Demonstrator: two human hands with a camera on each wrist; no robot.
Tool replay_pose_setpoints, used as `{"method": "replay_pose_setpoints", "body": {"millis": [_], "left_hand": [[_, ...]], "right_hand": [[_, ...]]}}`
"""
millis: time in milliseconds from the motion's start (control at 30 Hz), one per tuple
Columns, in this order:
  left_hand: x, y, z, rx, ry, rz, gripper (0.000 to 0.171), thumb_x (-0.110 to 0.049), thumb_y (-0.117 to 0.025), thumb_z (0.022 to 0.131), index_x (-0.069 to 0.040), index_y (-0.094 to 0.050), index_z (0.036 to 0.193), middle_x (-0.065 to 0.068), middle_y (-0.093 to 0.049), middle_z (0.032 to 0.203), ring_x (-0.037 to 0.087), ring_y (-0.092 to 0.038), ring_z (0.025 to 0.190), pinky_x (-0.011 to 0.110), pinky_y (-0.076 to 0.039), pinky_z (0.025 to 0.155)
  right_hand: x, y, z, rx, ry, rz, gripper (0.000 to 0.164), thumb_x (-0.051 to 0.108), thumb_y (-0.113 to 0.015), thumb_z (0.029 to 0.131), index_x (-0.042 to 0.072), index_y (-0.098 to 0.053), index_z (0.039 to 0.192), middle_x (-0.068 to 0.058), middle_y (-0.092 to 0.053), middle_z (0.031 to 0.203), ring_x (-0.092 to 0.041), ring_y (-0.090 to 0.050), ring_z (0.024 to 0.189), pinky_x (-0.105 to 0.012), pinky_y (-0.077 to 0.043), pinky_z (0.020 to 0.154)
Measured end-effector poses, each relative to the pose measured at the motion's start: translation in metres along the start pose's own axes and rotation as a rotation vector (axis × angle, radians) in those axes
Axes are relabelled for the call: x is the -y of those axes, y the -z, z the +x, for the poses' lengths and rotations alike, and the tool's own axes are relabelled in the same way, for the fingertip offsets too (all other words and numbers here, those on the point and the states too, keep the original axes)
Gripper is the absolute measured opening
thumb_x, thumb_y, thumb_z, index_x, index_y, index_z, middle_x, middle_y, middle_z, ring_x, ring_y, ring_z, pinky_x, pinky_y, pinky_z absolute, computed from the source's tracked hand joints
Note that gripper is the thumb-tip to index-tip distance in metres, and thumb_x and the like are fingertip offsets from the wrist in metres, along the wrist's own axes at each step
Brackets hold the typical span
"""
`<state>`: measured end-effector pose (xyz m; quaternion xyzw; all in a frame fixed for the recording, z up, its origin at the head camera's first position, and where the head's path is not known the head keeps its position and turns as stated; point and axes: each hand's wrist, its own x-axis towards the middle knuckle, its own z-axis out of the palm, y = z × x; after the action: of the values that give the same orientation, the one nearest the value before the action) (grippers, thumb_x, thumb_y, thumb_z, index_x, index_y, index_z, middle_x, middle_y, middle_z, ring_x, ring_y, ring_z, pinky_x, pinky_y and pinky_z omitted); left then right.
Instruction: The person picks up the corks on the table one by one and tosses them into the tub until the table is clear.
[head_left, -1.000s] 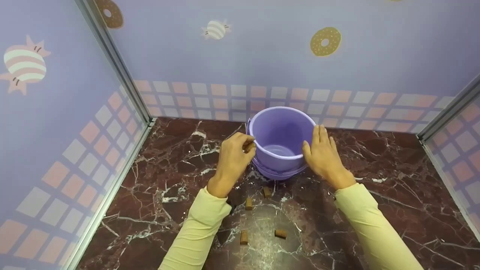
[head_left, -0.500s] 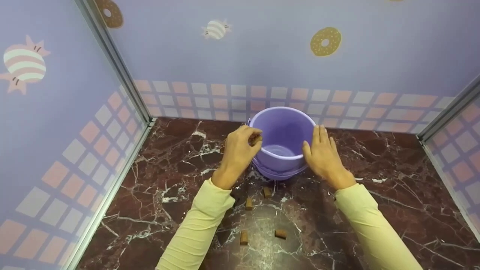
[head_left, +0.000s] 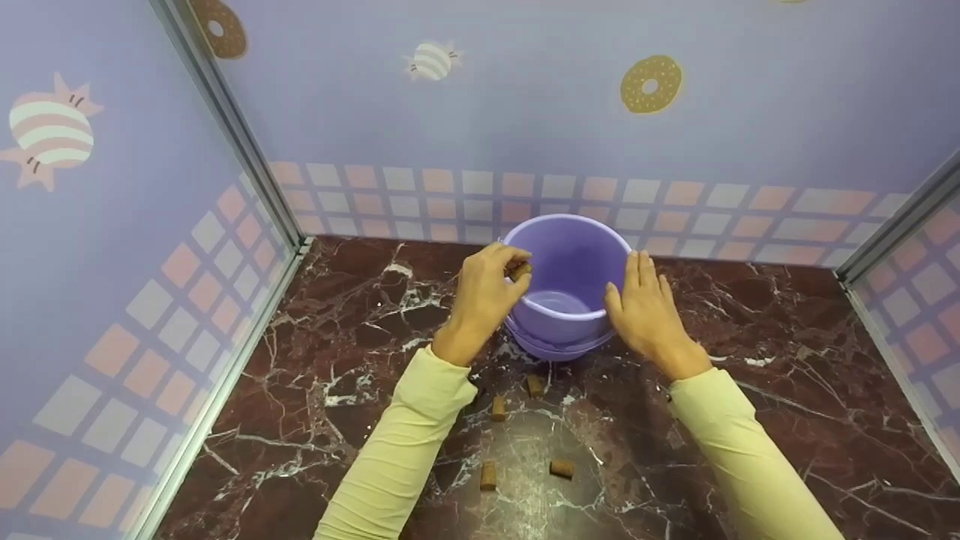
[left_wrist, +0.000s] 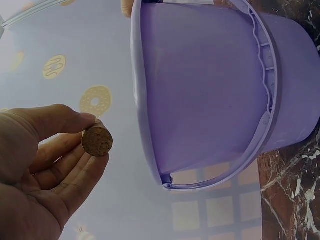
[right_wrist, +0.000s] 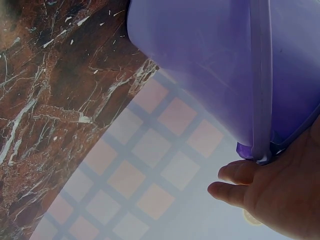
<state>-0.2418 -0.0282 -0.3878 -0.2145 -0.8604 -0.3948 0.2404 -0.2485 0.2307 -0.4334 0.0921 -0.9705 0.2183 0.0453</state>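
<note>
My left hand (head_left: 486,289) is above the near left part of a purple plastic bucket's (head_left: 568,337) rim. It pinches a short brown cork (left_wrist: 97,140) between thumb and fingertips. In the left wrist view the cork is apart from the bucket, a little above its rim. My right hand (head_left: 651,315) rests at the bucket's right rim, fingers straight, thumb set apart from them on the rim. The right wrist view shows that hand beside the joint where the handle (right_wrist: 261,75) meets the bucket. The bucket stands upright; its visible inside holds nothing.
Several corks lie on the dark red marbled surface in front of the bucket, among them a cork (head_left: 488,475) at the near left and another cork (head_left: 561,469) to its right. A patterned lilac wall (head_left: 525,112) stands close behind the bucket, with side panels left and right.
My left hand has moved right and slightly away from me, from beside the bucket's left rim to over it, with the cork still pinched. The right hand and bucket have stayed put.
</note>
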Motion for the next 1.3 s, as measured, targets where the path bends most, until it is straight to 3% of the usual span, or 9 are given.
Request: {"method": "replay_pose_setpoints", "body": {"millis": [533,900,1300], "left_hand": [[0.0,-0.009,0.009,0.042,0.029,0.009,0.018,0.006,-0.081,0.086,0.004,-0.079,0.104,0.014,-0.077,0.098,0.026,-0.074,0.089,0.026,-0.061,0.083],[0.0,-0.013,0.012,0.036,-0.017,0.067,0.015,0.006,-0.079,0.086,0.003,-0.079,0.101,0.011,-0.077,0.096,0.025,-0.074,0.087,0.03,-0.061,0.083],[0.0,-0.016,0.015,0.046,-0.016,0.094,0.016,0.005,-0.08,0.085,0.001,-0.079,0.101,0.01,-0.077,0.097,0.026,-0.074,0.088,0.03,-0.061,0.085]], "right_hand": [[-0.001,0.0,0.0,0.001,-0.002,-0.006,0.072,0.028,-0.035,0.113,-0.019,-0.008,0.16,-0.041,-0.006,0.167,-0.05,-0.007,0.158,-0.063,-0.004,0.129],[-0.002,-0.001,0.0,-0.008,0.003,0.001,0.071,0.028,-0.035,0.113,-0.019,-0.009,0.16,-0.04,-0.008,0.168,-0.049,-0.009,0.158,-0.063,-0.005,0.129],[-0.002,-0.002,0.001,-0.024,0.011,-0.005,0.071,0.028,-0.036,0.113,-0.02,-0.011,0.159,-0.042,-0.009,0.167,-0.05,-0.01,0.158,-0.063,-0.006,0.129]]}}
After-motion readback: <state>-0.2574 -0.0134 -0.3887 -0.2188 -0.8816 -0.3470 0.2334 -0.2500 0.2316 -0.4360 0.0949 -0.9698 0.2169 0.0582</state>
